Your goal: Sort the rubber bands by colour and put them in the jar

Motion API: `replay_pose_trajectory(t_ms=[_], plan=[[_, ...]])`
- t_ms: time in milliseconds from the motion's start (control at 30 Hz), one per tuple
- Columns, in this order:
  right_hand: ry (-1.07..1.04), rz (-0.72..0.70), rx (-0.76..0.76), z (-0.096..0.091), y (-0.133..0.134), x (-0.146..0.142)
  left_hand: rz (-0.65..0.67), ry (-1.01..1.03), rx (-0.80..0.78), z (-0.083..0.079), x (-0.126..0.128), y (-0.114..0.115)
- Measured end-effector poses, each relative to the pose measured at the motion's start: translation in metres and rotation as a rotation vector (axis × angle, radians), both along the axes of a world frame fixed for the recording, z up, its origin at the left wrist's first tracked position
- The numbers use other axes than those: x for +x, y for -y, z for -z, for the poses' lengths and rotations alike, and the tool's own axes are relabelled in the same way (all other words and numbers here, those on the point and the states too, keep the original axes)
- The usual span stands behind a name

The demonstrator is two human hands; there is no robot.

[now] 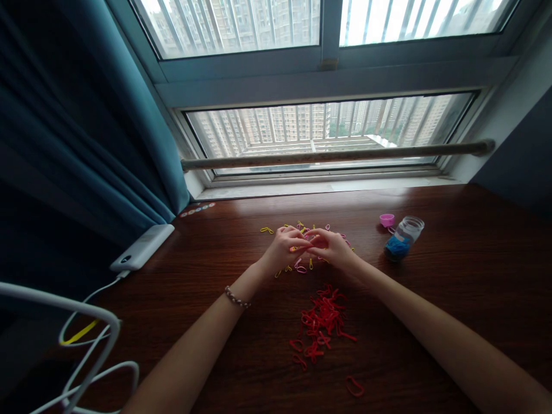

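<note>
My left hand (288, 246) and my right hand (331, 247) meet at the fingertips over a scatter of small yellow and pink loops. Both hands are closed in a pinch; what sits between the fingers is too small to make out. Yellow loops (267, 230) and pink loops (301, 268) lie around and under the hands. Nearer to me is a loose pile of red rubber bands (325, 313), with a single red band (355, 386) apart from it.
Right of my hands a clear jar (404, 237) with blue contents leans at a tilt, a pink cup-shaped piece (387, 219) behind it. At left are a white power bank (142, 247), its cable, a white tube frame (99, 310) and a blue curtain (142, 115). A rail (336, 155) crosses the window.
</note>
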State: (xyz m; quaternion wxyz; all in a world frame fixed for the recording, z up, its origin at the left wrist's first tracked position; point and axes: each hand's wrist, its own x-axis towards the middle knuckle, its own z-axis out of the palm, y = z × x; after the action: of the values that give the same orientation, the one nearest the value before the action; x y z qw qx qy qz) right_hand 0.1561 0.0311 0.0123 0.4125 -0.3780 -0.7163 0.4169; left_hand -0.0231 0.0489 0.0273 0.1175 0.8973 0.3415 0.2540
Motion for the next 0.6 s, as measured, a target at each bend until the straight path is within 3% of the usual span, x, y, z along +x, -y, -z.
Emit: replay_pose_trajectory(t_ms=[100,233,367,500,600], plan=[[-0.061,-0.045,-0.095,-0.002,-0.002,0.001,0.022,-0.012,-0.012,-0.006,0.001,0.002],[-0.032,0.088,-0.036,-0.007,-0.005,0.008,-0.018,0.028,-0.13,-0.02,-0.007,-0.001],[0.016,0.164,0.012,-0.008,-0.008,0.015,-0.043,-0.071,-0.452,-0.038,-0.024,-0.005],[0.146,0.252,0.142,-0.006,-0.013,0.021,0.16,-0.247,-0.759,-0.048,-0.03,0.001],[0.204,0.34,0.169,-0.005,-0.019,0.026,0.238,-0.297,-0.95,-0.044,-0.021,0.014]])
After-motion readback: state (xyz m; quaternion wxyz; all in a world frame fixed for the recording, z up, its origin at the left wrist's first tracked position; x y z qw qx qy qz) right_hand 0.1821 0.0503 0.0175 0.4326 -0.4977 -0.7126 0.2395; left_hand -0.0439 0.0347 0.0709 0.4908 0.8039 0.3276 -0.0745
